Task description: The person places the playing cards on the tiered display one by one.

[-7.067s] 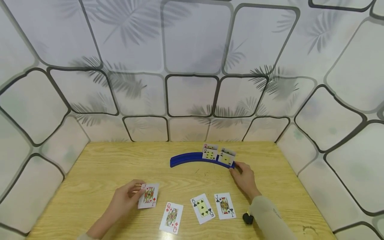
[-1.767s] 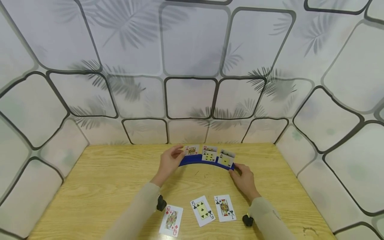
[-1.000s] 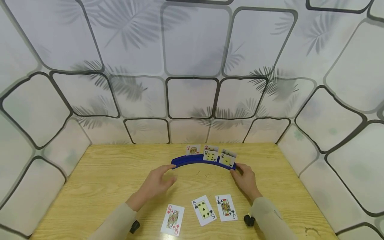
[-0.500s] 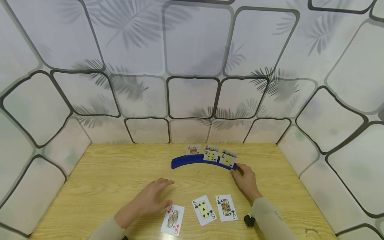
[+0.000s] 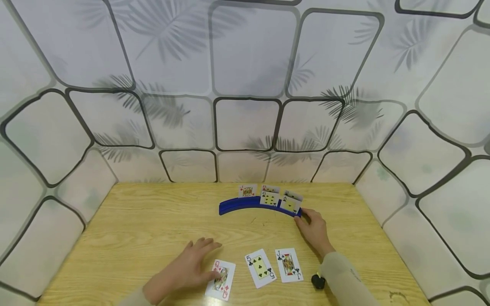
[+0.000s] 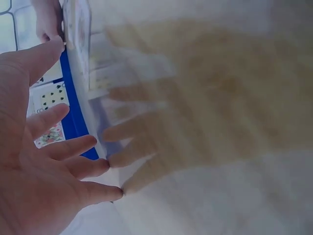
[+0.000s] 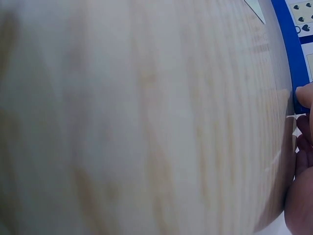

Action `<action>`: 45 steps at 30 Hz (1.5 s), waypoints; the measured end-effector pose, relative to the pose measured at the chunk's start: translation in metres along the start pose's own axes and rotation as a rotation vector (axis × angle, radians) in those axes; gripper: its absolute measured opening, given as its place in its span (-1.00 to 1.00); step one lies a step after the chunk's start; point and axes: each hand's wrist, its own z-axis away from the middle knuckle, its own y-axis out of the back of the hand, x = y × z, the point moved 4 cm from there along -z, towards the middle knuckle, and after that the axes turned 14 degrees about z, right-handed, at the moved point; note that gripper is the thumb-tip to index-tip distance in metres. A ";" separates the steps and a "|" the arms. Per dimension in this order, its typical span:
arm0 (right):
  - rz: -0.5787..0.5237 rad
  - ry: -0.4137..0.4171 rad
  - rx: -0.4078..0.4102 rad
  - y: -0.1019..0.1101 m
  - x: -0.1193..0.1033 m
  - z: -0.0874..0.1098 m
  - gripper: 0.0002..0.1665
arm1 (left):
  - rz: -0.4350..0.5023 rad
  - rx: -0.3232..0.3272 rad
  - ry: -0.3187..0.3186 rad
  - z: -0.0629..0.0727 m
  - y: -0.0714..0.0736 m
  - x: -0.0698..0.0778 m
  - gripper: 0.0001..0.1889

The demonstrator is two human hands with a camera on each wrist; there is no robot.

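Note:
In the head view, my left hand (image 5: 187, 265) is spread with its thumb over the queen of diamonds (image 5: 226, 287), which lies face up on the table. My right hand (image 5: 314, 227) grips the right end of a curved blue card holder (image 5: 237, 205); the right wrist view shows its thumb (image 7: 304, 96) at that end. A jack of diamonds (image 5: 247, 191) stands in the holder's back. Further right are a six (image 5: 269, 199) and an ace (image 5: 289, 205), each before a partly hidden card. All the left fingers (image 6: 95, 193) are apart in the left wrist view.
A five of clubs (image 5: 260, 268) and a jack of clubs (image 5: 289, 265) lie face up right of the queen. The wooden table (image 5: 141, 216) meets a patterned backdrop (image 5: 245, 123) at its back and sides.
My left hand carried the jack of diamonds to the holder and let go of it there. It then touched the holder's left end and came back to the queen. My right hand stayed put.

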 end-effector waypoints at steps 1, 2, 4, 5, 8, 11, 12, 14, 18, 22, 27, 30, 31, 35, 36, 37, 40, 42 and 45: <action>0.003 0.003 0.002 0.000 0.000 0.000 -0.40 | 0.006 -0.004 0.006 0.001 -0.001 0.000 -0.18; 0.002 0.002 0.003 0.001 0.000 0.000 -0.40 | 0.015 -0.010 0.015 0.003 -0.001 0.000 -0.16; 0.005 0.002 0.003 0.001 -0.001 0.001 -0.40 | 0.026 -0.017 0.025 0.006 -0.003 0.000 -0.12; 0.005 0.001 0.002 0.001 0.000 0.001 -0.40 | 0.031 -0.019 0.031 0.007 -0.003 0.000 -0.11; 0.005 0.001 0.002 0.001 0.000 0.000 -0.40 | 0.036 -0.019 0.036 0.009 -0.005 0.000 -0.07; 0.000 -0.002 0.004 0.001 0.000 0.000 -0.41 | 0.029 -0.028 0.036 0.010 -0.007 -0.001 -0.04; -0.002 -0.001 0.005 0.001 0.000 0.000 -0.41 | 0.026 -0.031 0.032 0.011 -0.008 -0.001 -0.03; -0.006 -0.004 0.003 0.001 -0.001 0.000 -0.41 | 0.012 -0.038 0.024 0.011 -0.009 -0.002 -0.01; -0.006 -0.003 0.006 0.001 -0.001 0.001 -0.39 | -0.020 -0.049 0.002 0.012 -0.010 -0.003 0.00; -0.005 -0.005 0.000 0.000 0.000 0.001 -0.38 | -0.022 -0.056 0.001 0.013 -0.010 -0.003 -0.03; -0.010 -0.016 -0.021 0.000 0.002 0.000 -0.37 | 0.004 -0.048 0.010 0.013 -0.009 -0.002 -0.09; -0.005 -0.014 -0.018 -0.001 0.002 -0.001 -0.37 | 0.016 -0.040 0.013 0.012 -0.009 -0.002 -0.12; -0.003 -0.014 -0.017 -0.001 0.002 -0.001 -0.37 | 0.020 -0.038 0.015 0.012 -0.009 -0.003 -0.13; 0.002 -0.008 -0.008 -0.002 0.002 -0.001 -0.38 | 0.043 -0.032 0.029 0.012 -0.009 -0.005 -0.16; 0.002 -0.006 -0.002 -0.002 0.001 -0.001 -0.38 | 0.049 -0.030 0.031 0.012 -0.009 -0.005 -0.17; -0.001 -0.004 0.003 -0.001 0.001 -0.001 -0.39 | 0.053 -0.027 0.032 0.012 -0.009 -0.005 -0.17; -0.003 0.003 0.020 -0.001 0.000 0.000 -0.40 | 0.065 -0.018 0.028 0.012 -0.009 -0.006 -0.18; -0.001 0.007 0.025 -0.001 0.000 0.000 -0.40 | 0.071 -0.014 0.030 0.012 -0.009 -0.006 -0.18; 0.001 0.004 0.014 -0.001 0.000 0.000 -0.40 | 0.076 -0.005 0.033 0.011 -0.009 -0.006 -0.17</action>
